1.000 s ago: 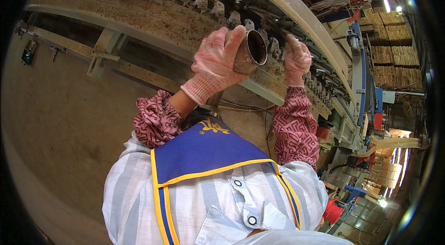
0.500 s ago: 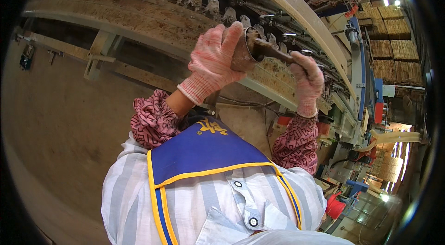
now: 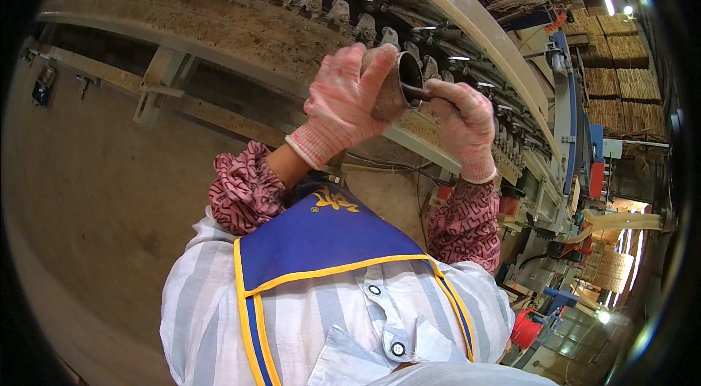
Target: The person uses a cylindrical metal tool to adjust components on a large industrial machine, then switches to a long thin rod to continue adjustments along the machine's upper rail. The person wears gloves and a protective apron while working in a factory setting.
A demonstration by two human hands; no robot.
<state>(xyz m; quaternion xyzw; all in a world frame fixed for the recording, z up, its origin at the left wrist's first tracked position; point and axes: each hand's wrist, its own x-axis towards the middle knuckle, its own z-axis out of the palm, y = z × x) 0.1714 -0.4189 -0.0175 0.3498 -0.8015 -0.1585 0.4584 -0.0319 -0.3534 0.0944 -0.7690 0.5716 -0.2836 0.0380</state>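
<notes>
My left hand [image 3: 342,105], in a pink-and-white knit glove, is wrapped round a dull grey cup-like can [image 3: 391,100]. The can lies tilted, with its dark mouth facing right. Pinched in my gloved right hand [image 3: 467,127] is the thin dark handle of a brush [image 3: 418,93]. The brush's head is inside the can and hidden from sight. Both hands are held above the front rail of a long machine, close to its row of metal clamps [image 3: 339,12].
The machine's dusty rail [image 3: 190,32] runs from far left toward the right, with a curved pale beam [image 3: 467,6] beyond it. A frame leg [image 3: 157,86] stands on the brown floor [image 3: 109,189]. Stacked wood sheets [image 3: 606,83] rise at the far right.
The brush head was at the can's mouth and has gone inside. My right hand has moved left, nearer the can. My left hand and the can have shifted slightly right and nearer.
</notes>
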